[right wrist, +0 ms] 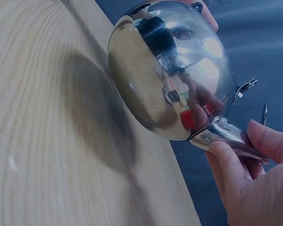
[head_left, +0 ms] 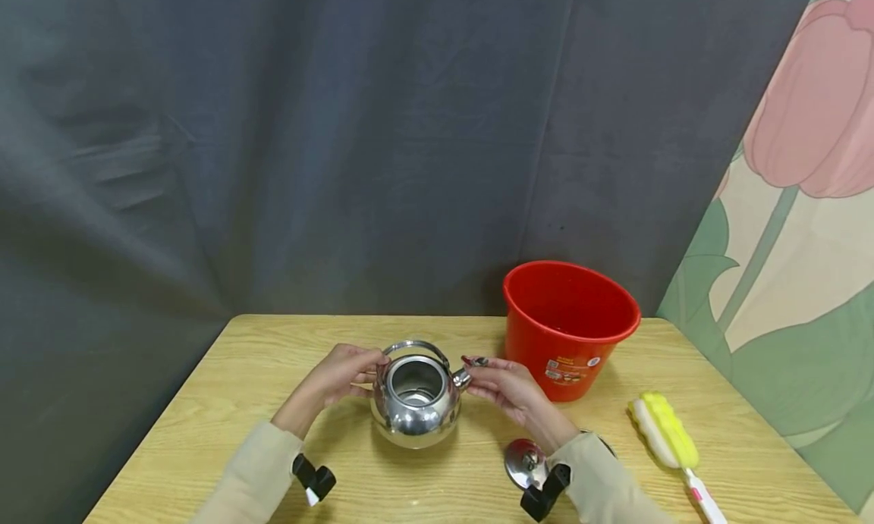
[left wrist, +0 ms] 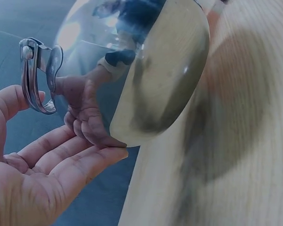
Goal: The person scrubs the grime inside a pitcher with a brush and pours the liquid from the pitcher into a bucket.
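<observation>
A shiny steel kettle [head_left: 418, 427] without its lid is held over the wooden table, its round mouth facing up and its loop handle [head_left: 413, 344] raised behind it. At its left side, my left hand [head_left: 344, 376] has the thumb by the handle bracket [left wrist: 30, 75] and the fingertips against the lower body. My right hand [head_left: 505, 387] grips the short spout [right wrist: 224, 136] between thumb and fingers. Both wrist views show the kettle's shadow on the table beneath it. The steel lid [head_left: 524, 465] with its knob lies on the table beside my right wrist.
A red bucket [head_left: 532, 357] stands at the back right of the table [head_left: 287, 349]. Right of it lies a yellow and white sponge brush [head_left: 664, 433] with a white handle. Part of a round rim [head_left: 604, 442] shows behind my right forearm. A grey curtain [head_left: 382, 167] hangs behind.
</observation>
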Action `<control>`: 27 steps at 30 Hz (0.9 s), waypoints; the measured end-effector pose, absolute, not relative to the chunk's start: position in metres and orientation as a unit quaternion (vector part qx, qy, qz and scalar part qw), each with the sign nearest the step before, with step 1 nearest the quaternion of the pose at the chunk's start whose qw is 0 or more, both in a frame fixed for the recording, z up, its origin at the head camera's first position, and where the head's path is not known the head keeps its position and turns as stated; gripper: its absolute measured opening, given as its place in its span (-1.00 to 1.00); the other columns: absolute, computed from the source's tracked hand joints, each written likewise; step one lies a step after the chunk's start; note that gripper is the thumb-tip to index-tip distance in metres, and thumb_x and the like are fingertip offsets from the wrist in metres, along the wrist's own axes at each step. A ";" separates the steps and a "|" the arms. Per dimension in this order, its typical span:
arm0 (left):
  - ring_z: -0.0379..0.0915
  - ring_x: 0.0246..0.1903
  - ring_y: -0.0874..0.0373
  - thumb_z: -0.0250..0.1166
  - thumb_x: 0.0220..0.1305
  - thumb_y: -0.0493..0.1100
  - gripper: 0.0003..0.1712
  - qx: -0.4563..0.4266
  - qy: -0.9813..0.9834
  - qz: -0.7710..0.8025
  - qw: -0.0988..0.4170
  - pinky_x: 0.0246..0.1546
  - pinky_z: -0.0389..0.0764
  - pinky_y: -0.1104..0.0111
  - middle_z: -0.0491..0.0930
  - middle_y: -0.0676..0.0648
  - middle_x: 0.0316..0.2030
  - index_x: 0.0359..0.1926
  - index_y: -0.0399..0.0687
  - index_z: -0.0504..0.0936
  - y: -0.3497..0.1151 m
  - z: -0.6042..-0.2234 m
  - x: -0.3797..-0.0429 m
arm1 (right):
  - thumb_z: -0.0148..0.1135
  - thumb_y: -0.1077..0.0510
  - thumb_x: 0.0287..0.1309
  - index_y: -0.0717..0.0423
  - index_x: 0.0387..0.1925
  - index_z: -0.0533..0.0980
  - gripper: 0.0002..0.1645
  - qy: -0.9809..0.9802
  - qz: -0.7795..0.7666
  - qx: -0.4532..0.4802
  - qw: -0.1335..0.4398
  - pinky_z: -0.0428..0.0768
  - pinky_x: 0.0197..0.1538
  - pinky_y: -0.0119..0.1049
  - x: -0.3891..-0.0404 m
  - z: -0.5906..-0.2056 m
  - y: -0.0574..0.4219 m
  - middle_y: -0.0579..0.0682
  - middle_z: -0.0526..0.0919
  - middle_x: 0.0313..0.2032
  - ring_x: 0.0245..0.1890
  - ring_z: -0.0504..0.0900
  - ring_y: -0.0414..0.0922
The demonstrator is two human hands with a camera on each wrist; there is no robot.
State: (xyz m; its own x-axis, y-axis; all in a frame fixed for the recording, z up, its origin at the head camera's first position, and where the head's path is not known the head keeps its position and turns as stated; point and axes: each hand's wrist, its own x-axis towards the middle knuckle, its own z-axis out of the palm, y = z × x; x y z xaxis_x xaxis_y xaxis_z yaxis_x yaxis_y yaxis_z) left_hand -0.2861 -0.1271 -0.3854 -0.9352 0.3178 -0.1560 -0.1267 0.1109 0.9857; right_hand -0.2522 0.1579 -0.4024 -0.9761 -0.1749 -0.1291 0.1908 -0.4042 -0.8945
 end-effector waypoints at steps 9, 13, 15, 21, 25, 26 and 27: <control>0.61 -0.33 0.12 0.22 0.15 -0.19 -0.76 0.069 0.728 0.660 0.171 -0.29 0.71 0.19 0.66 -0.12 -0.33 -0.32 -0.34 0.66 -0.127 -0.396 -0.284 | 0.09 0.52 0.21 0.31 -0.24 0.60 -0.79 0.529 -0.840 0.014 0.119 0.68 -0.13 -0.24 -0.250 -0.414 0.158 0.13 0.71 -0.30 -0.33 0.72 -0.10; 0.62 -0.33 0.11 0.23 0.15 -0.19 -0.77 0.071 0.726 0.662 0.173 -0.26 0.71 0.17 0.66 -0.12 -0.35 -0.34 -0.33 0.66 -0.127 -0.399 -0.283 | 0.09 0.51 0.22 0.31 -0.21 0.60 -0.79 0.524 -0.842 0.019 0.127 0.64 -0.06 -0.20 -0.250 -0.417 0.158 0.12 0.71 -0.30 -0.31 0.72 -0.09; 0.62 -0.34 0.11 0.23 0.15 -0.19 -0.77 0.071 0.725 0.663 0.174 -0.26 0.71 0.16 0.67 -0.11 -0.36 -0.35 -0.32 0.67 -0.127 -0.401 -0.283 | 0.10 0.51 0.22 0.33 -0.18 0.59 -0.79 0.523 -0.842 0.020 0.129 0.65 -0.06 -0.20 -0.250 -0.419 0.158 0.13 0.71 -0.30 -0.31 0.72 -0.08; 0.62 -0.37 0.13 0.23 0.15 -0.19 -0.79 0.073 0.725 0.662 0.176 -0.28 0.71 0.18 0.66 -0.08 -0.40 -0.39 -0.30 0.67 -0.126 -0.406 -0.282 | 0.10 0.47 0.25 0.36 -0.12 0.58 -0.79 0.525 -0.841 0.019 0.133 0.68 -0.13 -0.25 -0.249 -0.424 0.159 0.11 0.71 -0.32 -0.31 0.71 -0.10; 0.61 -0.40 0.15 0.23 0.14 -0.20 -0.80 0.070 0.723 0.663 0.178 -0.31 0.71 0.20 0.66 -0.07 -0.42 -0.39 -0.29 0.67 -0.125 -0.407 -0.281 | 0.13 0.44 0.26 0.33 -0.14 0.60 -0.81 0.527 -0.839 0.027 0.132 0.69 -0.14 -0.24 -0.248 -0.425 0.160 0.07 0.71 -0.34 -0.33 0.71 -0.12; 0.61 -0.41 0.15 0.23 0.14 -0.20 -0.79 0.070 0.723 0.664 0.179 -0.32 0.71 0.20 0.65 -0.07 -0.43 -0.39 -0.30 0.67 -0.125 -0.407 -0.281 | 0.13 0.44 0.26 0.29 -0.19 0.62 -0.83 0.526 -0.839 0.028 0.132 0.68 -0.14 -0.24 -0.248 -0.425 0.160 0.07 0.71 -0.34 -0.33 0.71 -0.12; 0.60 -0.42 0.16 0.23 0.14 -0.20 -0.79 0.069 0.722 0.664 0.180 -0.32 0.71 0.21 0.66 -0.07 -0.43 -0.38 -0.30 0.67 -0.125 -0.407 -0.281 | 0.14 0.44 0.26 0.26 -0.23 0.62 -0.83 0.525 -0.840 0.030 0.132 0.68 -0.13 -0.23 -0.247 -0.426 0.160 0.07 0.71 -0.34 -0.32 0.71 -0.11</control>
State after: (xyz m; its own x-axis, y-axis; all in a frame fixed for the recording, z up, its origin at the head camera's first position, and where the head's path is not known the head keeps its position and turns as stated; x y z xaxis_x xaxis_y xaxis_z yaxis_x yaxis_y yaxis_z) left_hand -0.2807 -0.1246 -0.4075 -0.9255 0.3389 -0.1693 -0.1405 0.1080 0.9842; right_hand -0.2475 0.1601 -0.4255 -0.9632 -0.1915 -0.1888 0.2537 -0.4146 -0.8739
